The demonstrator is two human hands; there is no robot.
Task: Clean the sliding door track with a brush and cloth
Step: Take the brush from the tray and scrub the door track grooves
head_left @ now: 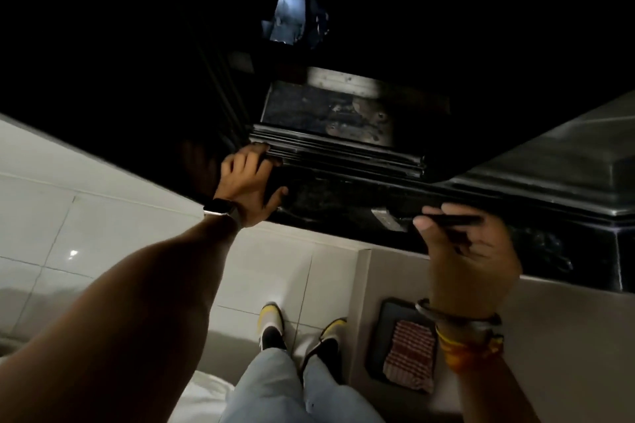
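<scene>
Left hand (249, 178): fingers curled onto the near left end of the dark sliding door track (336, 153), thumb spread below.
Right hand (470, 247): fingers clenched around a thin dark brush (446, 219) (bristles indistinct), held just before the sill.
Cloth (410, 354): striped, lying on the lower ledge beside the right wrist.

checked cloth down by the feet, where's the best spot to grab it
Pinch the checked cloth at its near, lower edge, coming straight down from above. It lies flat and spread on a dark mat on the floor, so no side stands up; that edge looks slightly rumpled and overhangs the mat, offering a fold to catch.
</scene>
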